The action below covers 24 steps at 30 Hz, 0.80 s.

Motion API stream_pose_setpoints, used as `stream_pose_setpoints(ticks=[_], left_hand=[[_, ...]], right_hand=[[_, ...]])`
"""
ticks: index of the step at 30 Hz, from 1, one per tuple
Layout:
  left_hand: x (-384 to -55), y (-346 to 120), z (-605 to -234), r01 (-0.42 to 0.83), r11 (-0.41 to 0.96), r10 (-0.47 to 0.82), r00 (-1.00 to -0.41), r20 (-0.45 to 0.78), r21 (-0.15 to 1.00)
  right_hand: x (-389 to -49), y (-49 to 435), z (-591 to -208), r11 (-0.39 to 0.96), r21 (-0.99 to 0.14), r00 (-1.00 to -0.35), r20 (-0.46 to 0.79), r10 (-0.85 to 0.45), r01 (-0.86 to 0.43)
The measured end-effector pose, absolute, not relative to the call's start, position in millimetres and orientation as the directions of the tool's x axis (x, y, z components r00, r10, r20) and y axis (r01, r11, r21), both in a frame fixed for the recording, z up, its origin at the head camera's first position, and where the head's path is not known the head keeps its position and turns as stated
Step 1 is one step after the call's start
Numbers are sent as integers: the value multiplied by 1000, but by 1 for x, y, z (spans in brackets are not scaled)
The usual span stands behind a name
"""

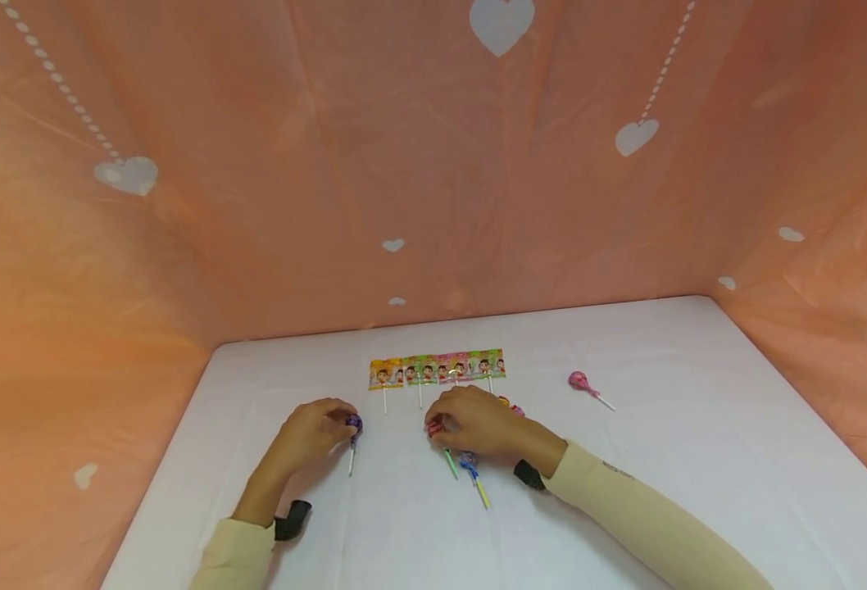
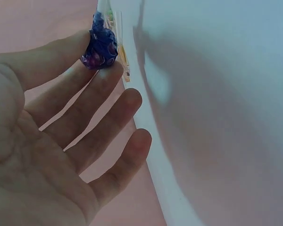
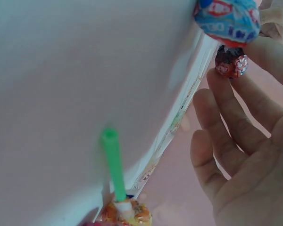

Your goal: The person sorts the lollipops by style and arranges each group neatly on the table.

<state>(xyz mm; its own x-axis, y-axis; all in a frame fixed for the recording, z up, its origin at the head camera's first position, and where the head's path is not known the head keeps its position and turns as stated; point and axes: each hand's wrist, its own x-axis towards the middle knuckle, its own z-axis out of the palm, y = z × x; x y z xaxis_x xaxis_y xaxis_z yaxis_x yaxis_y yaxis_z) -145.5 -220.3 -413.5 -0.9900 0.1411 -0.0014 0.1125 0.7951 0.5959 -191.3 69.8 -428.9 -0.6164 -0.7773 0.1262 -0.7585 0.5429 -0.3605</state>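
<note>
Left fingers (image 2: 132,99): pinching a purple-wrapped ball lollipop (image 1: 354,423) above the white worktop (image 1: 699,459).
Right fingers (image 3: 231,110): gripping a red-wrapped ball lollipop (image 1: 436,428).
Two-handed step: lifting or placing, I can't tell.
Next move: probably wants light pinches, avoiding the neighbour.
Blue-wrapped ball lollipop (image 1: 468,460): just beside the right fingers.
Pink-wrapped ball lollipop (image 1: 579,381): off right.
Flat yellow, green and pink lollipop packets (image 1: 430,369): rowed farthest from me.

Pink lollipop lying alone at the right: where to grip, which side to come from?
Probably the round wrapped head of the pink lollipop, pinched across its sides from above. It lies with that head at the far-left end and its thin stick pointing near-right, with bare table around it leaving finger room. The right hand is closer.
</note>
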Motion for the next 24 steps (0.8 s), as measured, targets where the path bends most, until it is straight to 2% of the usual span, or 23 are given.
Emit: stream_pose_setpoints(ticks=[7,16,24], left_hand=[[-145,-212,-419,132,782,144,-989,30,609],[-142,-207,-422,159,848,148,-987,62,505],[-143,-208,-420,124,858,124,-992,34,498]], right_hand=[[-190,70,-428,569,-386,-652,123,-749,-726],[-189,67,-429,593,-420,-695,139,-706,-687],[-189,63,-427,592,-448,-715,175,-677,-670]])
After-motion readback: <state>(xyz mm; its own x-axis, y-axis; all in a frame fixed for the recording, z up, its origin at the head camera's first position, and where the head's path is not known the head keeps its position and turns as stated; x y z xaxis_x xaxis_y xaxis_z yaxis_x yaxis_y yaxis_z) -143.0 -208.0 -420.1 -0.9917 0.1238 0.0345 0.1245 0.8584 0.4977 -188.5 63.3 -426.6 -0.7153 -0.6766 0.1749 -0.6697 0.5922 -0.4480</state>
